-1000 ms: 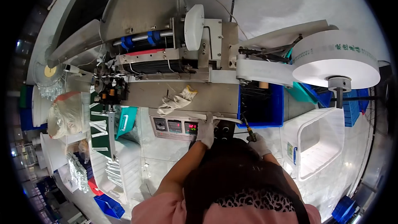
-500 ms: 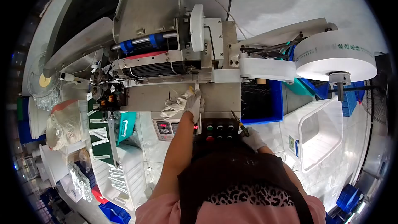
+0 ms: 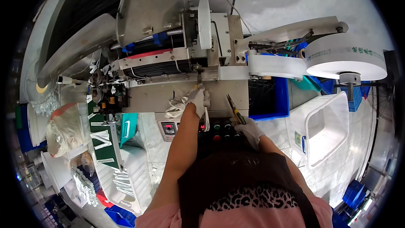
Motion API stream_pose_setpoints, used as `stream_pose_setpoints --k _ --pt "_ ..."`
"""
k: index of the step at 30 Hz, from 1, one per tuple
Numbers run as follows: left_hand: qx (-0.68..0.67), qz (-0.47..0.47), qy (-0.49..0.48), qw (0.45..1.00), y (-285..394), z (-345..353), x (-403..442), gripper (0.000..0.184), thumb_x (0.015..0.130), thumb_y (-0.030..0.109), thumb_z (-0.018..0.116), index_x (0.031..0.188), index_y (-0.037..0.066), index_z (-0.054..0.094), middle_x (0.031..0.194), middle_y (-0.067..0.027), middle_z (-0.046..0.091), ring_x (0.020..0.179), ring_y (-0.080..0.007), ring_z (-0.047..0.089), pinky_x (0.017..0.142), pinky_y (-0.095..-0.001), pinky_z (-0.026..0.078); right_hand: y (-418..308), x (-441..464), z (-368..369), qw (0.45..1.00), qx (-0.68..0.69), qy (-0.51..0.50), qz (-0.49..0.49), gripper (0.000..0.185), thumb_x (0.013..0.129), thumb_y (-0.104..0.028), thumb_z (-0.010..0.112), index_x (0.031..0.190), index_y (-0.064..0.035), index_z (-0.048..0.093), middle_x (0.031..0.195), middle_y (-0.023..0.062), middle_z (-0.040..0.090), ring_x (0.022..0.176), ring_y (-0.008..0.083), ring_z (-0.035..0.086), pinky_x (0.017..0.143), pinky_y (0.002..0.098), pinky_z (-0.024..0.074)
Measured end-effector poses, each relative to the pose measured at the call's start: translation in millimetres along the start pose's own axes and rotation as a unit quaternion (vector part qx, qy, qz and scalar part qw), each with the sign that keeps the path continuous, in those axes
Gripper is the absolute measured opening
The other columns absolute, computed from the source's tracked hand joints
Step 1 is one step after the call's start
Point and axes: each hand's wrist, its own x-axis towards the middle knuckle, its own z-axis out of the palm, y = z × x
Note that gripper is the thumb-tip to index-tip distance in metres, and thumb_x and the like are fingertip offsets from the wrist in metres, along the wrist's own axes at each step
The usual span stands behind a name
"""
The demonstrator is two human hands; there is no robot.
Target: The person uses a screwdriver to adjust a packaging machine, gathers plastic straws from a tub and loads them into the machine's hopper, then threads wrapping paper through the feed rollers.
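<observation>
My left hand (image 3: 196, 98), in a white glove, reaches to the front of the machine (image 3: 162, 69). Its fingers are closed at a narrow metal piece by the feed slot; what they grip is too small to make out. Beside it a crumpled white glove (image 3: 175, 109) lies on the metal worktop (image 3: 154, 95). My right hand (image 3: 249, 130), also gloved, is closed around a slim pointed tool (image 3: 236, 110) with a dark tip and yellow-and-black handle. The tool points up and away from me, above the control panel (image 3: 217, 133).
A large white tape roll (image 3: 346, 59) is mounted at the right on an arm. Below it stand a blue bin (image 3: 276, 112) and a white tub (image 3: 316, 160). Rollers and springs (image 3: 105, 97) form the machine's left end, near a green board (image 3: 101, 139) with white strips.
My right hand has moved up and left with the pointed tool, which now stands more upright over the panel. My left hand stays at the machine's front. The view has shifted slightly.
</observation>
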Motion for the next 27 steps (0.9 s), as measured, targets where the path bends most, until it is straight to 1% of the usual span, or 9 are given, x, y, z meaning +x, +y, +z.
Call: stream_pose_setpoints --k 5,7,10,12,14,16,18,21,27 --pt "0.034 0.061 -0.017 0.997 -19.9 -8.8 11.3 0.029 0.091 0.034 0.047 0.083 0.007 0.053 0.057 0.0038 0.037 0.042 -0.0066 0.03 0.036 -0.0203 0.023 27.5 53.2 11.3 0.995 -0.073 -0.009 -0.074 0.042 0.068 0.003 0.052 0.109 0.0025 0.054 0.078 0.0051 0.054 0.068 0.0141 0.05 0.058 0.0251 0.0402" --pt "0.217 0.149 0.106 0.959 -27.2 -12.5 7.2 0.035 0.088 0.043 0.049 0.086 0.009 0.053 0.062 0.0015 0.043 0.046 -0.0089 0.038 0.042 -0.0219 0.032 12.8 61.8 22.9 0.984 -0.153 0.024 -0.094 0.042 0.068 0.002 0.053 0.11 0.0013 0.054 0.081 0.0074 0.056 0.071 0.0162 0.053 0.061 0.0265 0.042" --pt "0.156 0.198 0.057 0.966 -36.1 -23.6 14.8 0.053 0.083 0.057 0.05 0.09 0.004 0.051 0.057 -0.0005 0.043 0.044 -0.009 0.038 0.04 -0.024 0.03 -8.0 72.0 44.2 0.954 -0.248 0.069 -0.154 0.04 0.07 -0.001 0.053 0.11 -0.0009 0.053 0.086 0.0106 0.06 0.077 0.0181 0.057 0.067 0.0277 0.0442" --pt "0.171 0.202 0.06 0.962 -33.6 -19.0 6.6 0.051 0.083 0.054 0.051 0.092 0.004 0.05 0.058 -0.0002 0.044 0.045 -0.0088 0.038 0.041 -0.0237 0.031 -21.9 78.5 56.1 0.939 -0.267 0.081 -0.199 0.039 0.07 -0.002 0.053 0.109 -0.0019 0.053 0.088 0.0114 0.061 0.079 0.0179 0.058 0.069 0.0277 0.0446" --pt "0.187 0.207 0.063 0.958 -32.1 -22.1 6.8 0.048 0.084 0.052 0.052 0.093 0.005 0.05 0.06 0.0 0.044 0.046 -0.0087 0.039 0.043 -0.0233 0.032 -36.3 81.9 67.6 0.919 -0.321 0.135 -0.185 0.03 0.073 -0.019 0.059 0.095 0.0016 0.057 0.092 0.0246 0.058 0.087 0.0399 0.056 0.077 0.0428 0.0451" --pt "0.142 0.182 -0.01 0.973 -28.7 -31.8 13.1 0.043 0.086 0.047 0.051 0.095 0.005 0.05 0.063 -0.0003 0.046 0.048 -0.0079 0.039 0.044 -0.0225 0.033 0.4 129.8 71.1 0.939 -0.259 0.13 -0.186 0.031 0.073 -0.02 0.059 0.095 0.0013 0.057 0.095 0.0248 0.057 0.089 0.0398 0.055 0.079 0.0427 0.0448" --pt "0.136 0.174 0.0 0.975 -25.3 -27.7 4.8 0.039 0.088 0.044 0.05 0.094 0.005 0.05 0.064 -0.0006 0.046 0.048 -0.0072 0.039 0.044 -0.022 0.033 15.8 147.0 76.4 0.954 -0.198 0.121 -0.188 0.032 0.073 -0.021 0.059 0.096 0.0009 0.057 0.097 0.0249 0.057 0.091 0.0396 0.055 0.081 0.0425 0.0444" --pt "0.162 0.181 0.003 0.97 -23.9 -36.4 5.5 0.035 0.089 0.042 0.05 0.091 0.007 0.052 0.066 0.0004 0.047 0.049 -0.0065 0.039 0.045 -0.0219 0.033 12.6 143.2 82.4 0.94 -0.202 0.164 -0.22 0.032 0.073 -0.021 0.059 0.096 0.0009 0.058 0.098 0.0255 0.057 0.092 0.0395 0.055 0.081 0.0431 0.0441" --pt "0.198 0.178 -0.012 0.964 -11.4 -35.9 -6.4 0.027 0.093 0.033 0.044 0.09 0.007 0.048 0.063 0.0001 0.048 0.046 -0.0049 0.039 0.041 -0.0203 0.033 -6.1 132.3 88.1 0.94 -0.261 0.154 -0.158 0.027 0.072 -0.019 0.058 0.091 0.0009 0.058 0.091 0.0241 0.059 0.089 0.0392 0.056 0.078 0.0432 0.0449"
